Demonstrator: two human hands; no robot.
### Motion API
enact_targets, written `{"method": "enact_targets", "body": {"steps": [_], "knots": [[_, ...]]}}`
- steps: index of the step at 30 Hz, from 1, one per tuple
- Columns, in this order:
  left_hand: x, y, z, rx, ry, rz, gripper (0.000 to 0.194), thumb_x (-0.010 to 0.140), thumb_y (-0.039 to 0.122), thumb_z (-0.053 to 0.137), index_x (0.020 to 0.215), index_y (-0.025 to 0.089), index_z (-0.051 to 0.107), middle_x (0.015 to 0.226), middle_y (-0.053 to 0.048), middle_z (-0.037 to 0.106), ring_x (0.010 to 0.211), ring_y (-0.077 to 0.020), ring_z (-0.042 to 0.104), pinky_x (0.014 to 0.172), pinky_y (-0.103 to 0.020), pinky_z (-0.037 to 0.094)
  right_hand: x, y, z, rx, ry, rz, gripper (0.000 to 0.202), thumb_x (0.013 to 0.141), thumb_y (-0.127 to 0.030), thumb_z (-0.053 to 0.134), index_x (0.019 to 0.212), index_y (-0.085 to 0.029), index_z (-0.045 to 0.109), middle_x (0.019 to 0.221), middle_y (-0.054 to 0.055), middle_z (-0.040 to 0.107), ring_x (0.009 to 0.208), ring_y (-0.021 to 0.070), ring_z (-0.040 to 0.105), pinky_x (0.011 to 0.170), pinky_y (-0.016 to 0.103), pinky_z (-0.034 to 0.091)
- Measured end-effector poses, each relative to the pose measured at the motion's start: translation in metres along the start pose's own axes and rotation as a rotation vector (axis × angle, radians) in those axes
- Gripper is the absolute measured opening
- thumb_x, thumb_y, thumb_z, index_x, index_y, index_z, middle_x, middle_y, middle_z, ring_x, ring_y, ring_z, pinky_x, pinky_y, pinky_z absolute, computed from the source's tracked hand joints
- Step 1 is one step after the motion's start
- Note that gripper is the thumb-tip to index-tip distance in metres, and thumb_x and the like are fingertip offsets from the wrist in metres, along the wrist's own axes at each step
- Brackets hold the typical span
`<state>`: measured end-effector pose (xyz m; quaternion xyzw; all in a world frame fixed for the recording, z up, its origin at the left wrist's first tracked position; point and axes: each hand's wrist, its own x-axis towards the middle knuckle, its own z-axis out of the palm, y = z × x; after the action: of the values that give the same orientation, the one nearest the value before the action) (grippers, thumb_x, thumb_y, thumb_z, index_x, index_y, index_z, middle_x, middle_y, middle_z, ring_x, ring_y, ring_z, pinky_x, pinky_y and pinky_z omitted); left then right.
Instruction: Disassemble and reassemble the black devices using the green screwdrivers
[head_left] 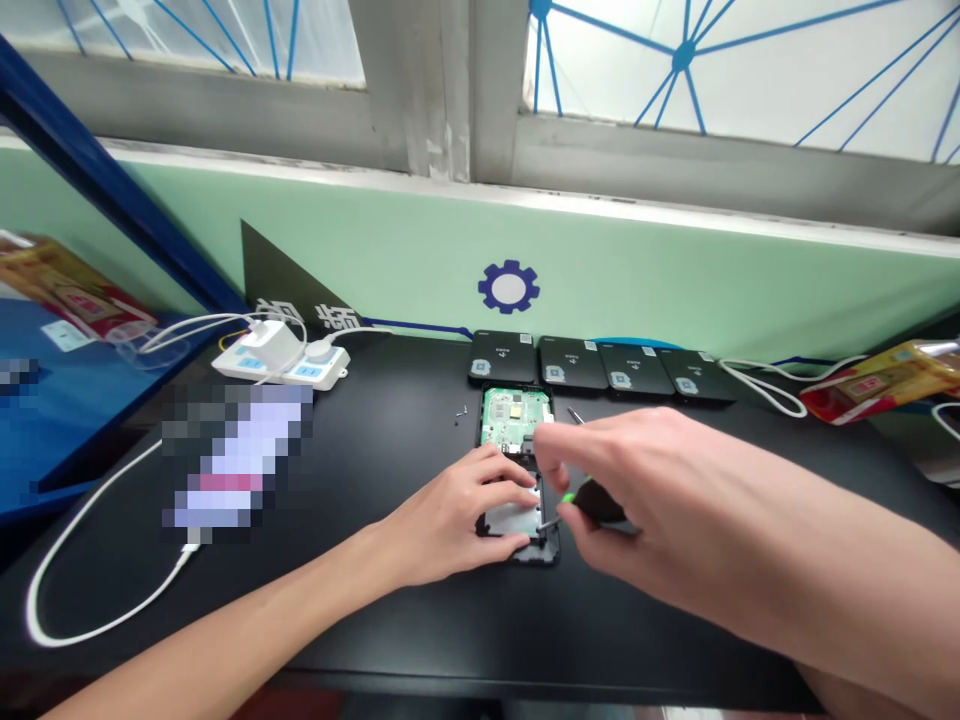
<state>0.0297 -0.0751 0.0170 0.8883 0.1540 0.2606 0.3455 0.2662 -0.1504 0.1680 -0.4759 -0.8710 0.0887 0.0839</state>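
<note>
The left hand (487, 505) is resting spread and ungripped across a black casing half (551, 552), its fingers and thumb bearing on the silver plate (510, 518) and near edge, apparently steadying the work against slipping. The right hand (607, 480) is closing around a dark-and-green screwdriver (600, 503), its shaft slanting down to the plate's right edge; the grip is seemingly serving to keep the tip seated, though contact with a screw is too small to confirm. The casing half is lying on the black table (390, 620) in front of the wearer, just below a second half carrying a green circuit board (517, 412); the two are sitting end to end, probably so that both interiors are facing up within reach. Small screws (461, 411) are lying to the board's left, presumably set aside against loss; their exact number is not resolving. Count: four closed black units (501, 352) are standing in a row along the wall side, likely keeping the working area free; two casing halves, one circuit board and one screwdriver are showing; one metal rod (575, 415) is lying right of the board; one white power strip (330, 372) is carrying two plugs; two colourful packets (885, 383) are lying at opposite sides.
</note>
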Motion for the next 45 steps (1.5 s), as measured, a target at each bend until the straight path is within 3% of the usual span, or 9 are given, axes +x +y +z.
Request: {"method": "enact_targets", "body": {"steps": [6, 12, 16, 21, 27, 31, 34, 40, 45], "knots": [[-0.001, -0.003, 0.001, 0.000, -0.010, 0.005, 0.021, 0.099, 0.021, 0.081, 0.120, 0.023, 0.080, 0.128, -0.009, 0.077, 0.116, -0.0275, 0.069, 0.103, -0.042, 0.060, 0.001, -0.013, 0.005, -0.174, 0.054, 0.077, 0.011, 0.100, -0.018, 0.072, 0.095, -0.025, 0.065, 0.073, -0.004, 0.064, 0.052, 0.0149, 0.052, 0.054, 0.038, 0.027], [-0.002, -0.004, 0.002, -0.005, 0.024, 0.010, 0.020, 0.097, 0.020, 0.084, 0.117, 0.023, 0.079, 0.124, -0.009, 0.076, 0.116, -0.0270, 0.071, 0.102, -0.039, 0.061, -0.003, 0.000, -0.004, -0.005, -0.055, -0.050, 0.018, 0.105, -0.016, 0.064, 0.117, -0.028, 0.069, 0.091, -0.002, 0.075, 0.069, 0.0156, 0.066, 0.066, 0.032, 0.046], [-0.003, -0.005, 0.002, -0.005, 0.014, 0.009, 0.019, 0.098, 0.021, 0.086, 0.116, 0.022, 0.080, 0.126, -0.009, 0.077, 0.118, -0.0272, 0.070, 0.103, -0.040, 0.061, -0.007, 0.000, -0.006, -0.029, 0.013, -0.090, 0.023, 0.106, -0.025, 0.065, 0.129, -0.029, 0.068, 0.109, 0.003, 0.080, 0.088, 0.0207, 0.075, 0.074, 0.033, 0.054], [-0.002, -0.006, 0.001, -0.016, -0.003, 0.011, 0.016, 0.100, 0.024, 0.085, 0.115, 0.023, 0.082, 0.128, -0.009, 0.078, 0.116, -0.0266, 0.070, 0.102, -0.040, 0.061, -0.011, -0.008, 0.000, -0.215, 0.075, 0.048, 0.013, 0.105, -0.029, 0.069, 0.117, -0.026, 0.074, 0.090, 0.004, 0.079, 0.064, 0.0215, 0.069, 0.060, 0.035, 0.050], [-0.002, -0.005, 0.000, -0.024, -0.001, -0.004, 0.014, 0.101, 0.025, 0.084, 0.114, 0.022, 0.082, 0.125, -0.009, 0.078, 0.116, -0.0271, 0.070, 0.103, -0.040, 0.061, -0.023, -0.015, -0.006, -0.123, 0.042, -0.077, 0.048, 0.103, -0.017, 0.063, 0.148, -0.033, 0.063, 0.121, 0.007, 0.082, 0.092, 0.0246, 0.078, 0.071, 0.033, 0.058], [-0.002, -0.005, -0.001, -0.011, 0.000, 0.015, 0.015, 0.102, 0.025, 0.083, 0.116, 0.023, 0.083, 0.125, -0.010, 0.078, 0.116, -0.0273, 0.070, 0.102, -0.040, 0.061, -0.021, -0.023, -0.005, -0.168, 0.059, -0.024, 0.026, 0.103, -0.028, 0.069, 0.129, -0.027, 0.070, 0.098, 0.005, 0.081, 0.072, 0.0224, 0.073, 0.062, 0.033, 0.051], [-0.002, -0.006, -0.001, -0.002, -0.010, 0.021, 0.014, 0.101, 0.024, 0.084, 0.115, 0.023, 0.083, 0.126, -0.010, 0.078, 0.116, -0.0273, 0.070, 0.102, -0.041, 0.061, -0.012, -0.019, -0.005, -0.114, -0.015, 0.007, 0.009, 0.103, -0.022, 0.070, 0.111, -0.026, 0.073, 0.086, 0.001, 0.078, 0.063, 0.0194, 0.069, 0.059, 0.032, 0.047], [-0.002, -0.005, -0.001, 0.005, -0.003, 0.007, 0.013, 0.099, 0.023, 0.086, 0.111, 0.022, 0.083, 0.120, -0.009, 0.077, 0.113, -0.0267, 0.070, 0.101, -0.038, 0.060, 0.002, 0.007, -0.015, 0.083, -0.171, -0.132, 0.024, 0.105, -0.010, 0.060, 0.115, -0.028, 0.073, 0.100, -0.001, 0.079, 0.083, 0.0164, 0.074, 0.076, 0.029, 0.054], [-0.002, -0.007, -0.001, -0.020, -0.008, 0.015, 0.013, 0.101, 0.025, 0.084, 0.114, 0.022, 0.083, 0.126, -0.009, 0.078, 0.117, -0.0269, 0.069, 0.103, -0.040, 0.060, -0.006, 0.003, -0.009, -0.047, -0.020, -0.031, 0.023, 0.103, -0.026, 0.073, 0.126, -0.028, 0.072, 0.113, 0.004, 0.080, 0.097, 0.0236, 0.077, 0.083, 0.034, 0.057]]}}
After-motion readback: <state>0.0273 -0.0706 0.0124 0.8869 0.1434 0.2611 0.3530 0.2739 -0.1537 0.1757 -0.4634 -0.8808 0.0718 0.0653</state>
